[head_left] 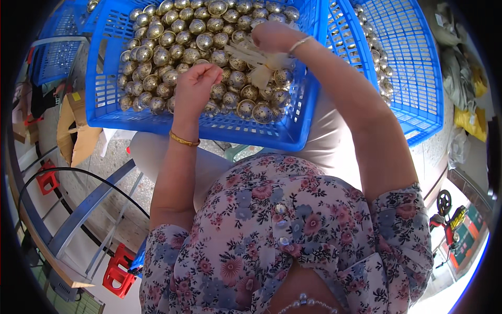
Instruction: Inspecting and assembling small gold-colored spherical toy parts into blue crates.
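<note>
A blue plastic basket (209,132) in front of me is filled with round, perforated, silver-gold metal balls (205,42). Over the middle of the pile my left hand (196,86) is closed, thumb and fingers pressed together; whatever they may hold does not show. Farther right and higher, my right hand (277,37) bends down close over the pile, its fingers drawn together and their tips partly hidden. Beneath that hand, a pale, translucent plastic bag (264,65), bunched up with strip-like ends, lies on the balls.
Another blue basket (410,63) with similar balls stands at the right. Left of me are a cut cardboard box (78,128), red stools (121,271) and a metal-framed table (94,201). Bags (469,124) lie along the far right, with a small wheeled thing (448,225) nearer.
</note>
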Demonstrator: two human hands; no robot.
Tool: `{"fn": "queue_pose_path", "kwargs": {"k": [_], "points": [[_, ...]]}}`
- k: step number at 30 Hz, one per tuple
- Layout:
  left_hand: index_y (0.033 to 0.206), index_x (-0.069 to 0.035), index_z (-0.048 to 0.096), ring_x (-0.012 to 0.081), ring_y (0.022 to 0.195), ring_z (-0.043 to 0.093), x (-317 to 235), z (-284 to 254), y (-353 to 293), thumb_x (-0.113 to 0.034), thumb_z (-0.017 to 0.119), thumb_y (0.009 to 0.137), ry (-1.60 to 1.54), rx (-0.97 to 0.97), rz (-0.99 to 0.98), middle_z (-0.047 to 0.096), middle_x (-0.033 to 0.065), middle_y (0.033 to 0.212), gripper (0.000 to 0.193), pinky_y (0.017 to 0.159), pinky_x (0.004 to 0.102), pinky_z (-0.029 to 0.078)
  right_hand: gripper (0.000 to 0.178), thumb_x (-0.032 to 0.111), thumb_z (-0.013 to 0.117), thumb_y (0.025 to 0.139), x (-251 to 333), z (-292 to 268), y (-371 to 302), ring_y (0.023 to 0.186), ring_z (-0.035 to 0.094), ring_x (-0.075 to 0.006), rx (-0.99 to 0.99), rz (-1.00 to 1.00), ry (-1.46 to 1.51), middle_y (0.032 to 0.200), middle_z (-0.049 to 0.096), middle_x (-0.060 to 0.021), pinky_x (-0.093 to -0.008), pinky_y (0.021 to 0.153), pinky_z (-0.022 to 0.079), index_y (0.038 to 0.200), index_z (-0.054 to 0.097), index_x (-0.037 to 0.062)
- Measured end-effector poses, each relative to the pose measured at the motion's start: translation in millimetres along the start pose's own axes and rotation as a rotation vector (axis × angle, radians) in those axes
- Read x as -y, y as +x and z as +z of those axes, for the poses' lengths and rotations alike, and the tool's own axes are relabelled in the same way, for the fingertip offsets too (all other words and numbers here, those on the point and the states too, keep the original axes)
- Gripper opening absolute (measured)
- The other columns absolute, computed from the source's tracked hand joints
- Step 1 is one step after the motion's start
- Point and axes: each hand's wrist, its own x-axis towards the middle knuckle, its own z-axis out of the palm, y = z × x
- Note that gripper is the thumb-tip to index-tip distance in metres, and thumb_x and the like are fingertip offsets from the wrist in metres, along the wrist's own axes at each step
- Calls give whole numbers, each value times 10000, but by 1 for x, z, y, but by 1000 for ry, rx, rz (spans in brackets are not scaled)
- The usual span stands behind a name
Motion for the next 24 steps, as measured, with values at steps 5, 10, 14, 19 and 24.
{"fn": "queue_pose_path", "kwargs": {"k": [5, 10, 14, 19, 24], "points": [[848, 39, 621, 81, 665, 564, -5, 5, 3, -95, 573, 823, -7, 2, -1, 621, 37, 723, 145, 633, 191, 451, 258, 163, 568, 743, 1, 41, 23, 839, 627, -246, 137, 206, -293, 915, 646, -87, -372, 682, 499, 991, 624, 120], [877, 30, 620, 77, 693, 558, 0, 2, 8, -101, 572, 830, -15, 64, -2, 617, 31, 756, 147, 652, 190, 448, 368, 131, 586, 705, -5, 59, 27, 828, 622, -252, 221, 213, -240, 940, 637, -86, -368, 650, 493, 1073, 606, 127], [875, 25, 622, 68, 696, 553, -1, 3, 11, -108, 573, 832, 41, 78, -16, 613, 22, 749, 148, 652, 183, 443, 294, 76, 552, 689, -2, 31, 9, 779, 621, -249, 317, 136, -229, 883, 635, -120, -359, 618, 486, 969, 641, 70], [869, 23, 624, 67, 694, 566, 1, 7, 14, -108, 575, 831, 70, 49, -16, 623, 25, 761, 145, 644, 186, 452, 175, 84, 550, 668, -13, 19, 8, 718, 620, -248, 204, 195, 29, 763, 630, -146, -352, 592, 480, 789, 653, 12], [867, 29, 620, 69, 686, 573, -3, 15, 16, -104, 577, 828, 33, 88, -40, 625, 28, 758, 145, 642, 188, 458, 178, 133, 569, 671, -29, 36, 10, 700, 619, -243, 270, 205, 72, 745, 636, -139, -367, 613, 482, 753, 647, -5]]}}
